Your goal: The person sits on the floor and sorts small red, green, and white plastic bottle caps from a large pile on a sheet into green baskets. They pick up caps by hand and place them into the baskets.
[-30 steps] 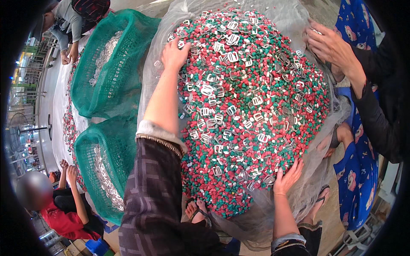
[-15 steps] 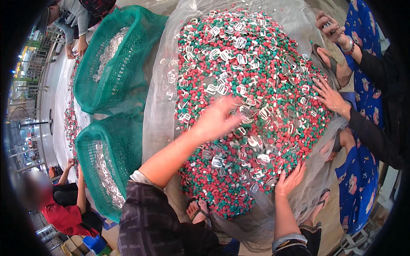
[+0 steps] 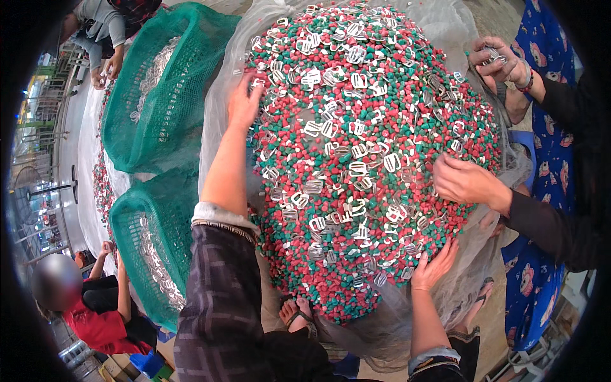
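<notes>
**Both hands flat on mixed heap of pellets and metal buckles**

The left hand (image 3: 244, 102) lies at the far left edge of the heap (image 3: 375, 165), palm down, fingers loosely extended and resting on the pieces; it grips nothing that can be seen. The forearm is bare up to a rolled cuff, with a dark plaid sleeve (image 3: 219, 299) below it.

The right hand (image 3: 434, 267) sits at the near edge of the heap, fingers spread and pressed against the lower slope. Nothing is pinched between them.

The heap lies between and beyond the two hands: red, green and white pellets mixed with silver metal buckles (image 3: 356, 151), all held on a clear plastic sheet (image 3: 219, 108) whose rim rises just left of the left hand.

To the right of the right hand, a second person in dark sleeves has one hand (image 3: 464, 181) on the heap's right side, fingers bent onto the pieces. That person's other hand (image 3: 499, 60), farther off, holds several buckles.

Left of the left hand stand two green mesh baskets (image 3: 137, 108), each with silver buckles inside. Bare toes in a sandal (image 3: 298, 313) show just under the heap's near edge, between the forearms.
</notes>
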Demonstrator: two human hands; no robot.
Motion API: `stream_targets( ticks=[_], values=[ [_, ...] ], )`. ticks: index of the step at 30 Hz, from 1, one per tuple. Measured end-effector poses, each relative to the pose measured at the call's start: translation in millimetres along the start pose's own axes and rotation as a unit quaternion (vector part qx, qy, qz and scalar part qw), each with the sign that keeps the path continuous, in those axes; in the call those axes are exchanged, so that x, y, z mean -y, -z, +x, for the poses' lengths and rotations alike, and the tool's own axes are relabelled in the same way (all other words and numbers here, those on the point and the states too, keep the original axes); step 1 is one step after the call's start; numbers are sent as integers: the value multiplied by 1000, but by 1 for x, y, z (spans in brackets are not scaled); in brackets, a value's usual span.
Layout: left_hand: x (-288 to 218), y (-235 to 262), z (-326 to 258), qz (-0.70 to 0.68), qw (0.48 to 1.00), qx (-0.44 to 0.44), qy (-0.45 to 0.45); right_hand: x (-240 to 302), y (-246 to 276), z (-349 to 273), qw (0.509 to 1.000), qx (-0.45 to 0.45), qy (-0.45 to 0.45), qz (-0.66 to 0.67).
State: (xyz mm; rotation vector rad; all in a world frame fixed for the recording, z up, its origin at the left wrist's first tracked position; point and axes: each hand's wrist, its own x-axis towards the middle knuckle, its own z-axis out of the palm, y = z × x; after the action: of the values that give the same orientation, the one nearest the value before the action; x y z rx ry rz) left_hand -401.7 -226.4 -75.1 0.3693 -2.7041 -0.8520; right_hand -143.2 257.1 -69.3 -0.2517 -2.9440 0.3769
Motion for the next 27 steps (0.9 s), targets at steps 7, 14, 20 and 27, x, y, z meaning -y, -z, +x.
stream_targets(
  ticks=[7,14,20,27],
  values=[
    [-93,-14,-96,-178,910,313,-205,-1,-2,0,1000,-7,-2,4],
    [-149,13,-176,-311,782,468,-271,-3,-4,-1,1000,-17,0,4],
    [-127,-10,-63,-230,955,129,-137,-4,-2,-3,1000,-6,-3,-9],
    [-84,-98,27,-182,981,-10,-62,-3,-3,-3,1000,9,-4,0]
  ],
)
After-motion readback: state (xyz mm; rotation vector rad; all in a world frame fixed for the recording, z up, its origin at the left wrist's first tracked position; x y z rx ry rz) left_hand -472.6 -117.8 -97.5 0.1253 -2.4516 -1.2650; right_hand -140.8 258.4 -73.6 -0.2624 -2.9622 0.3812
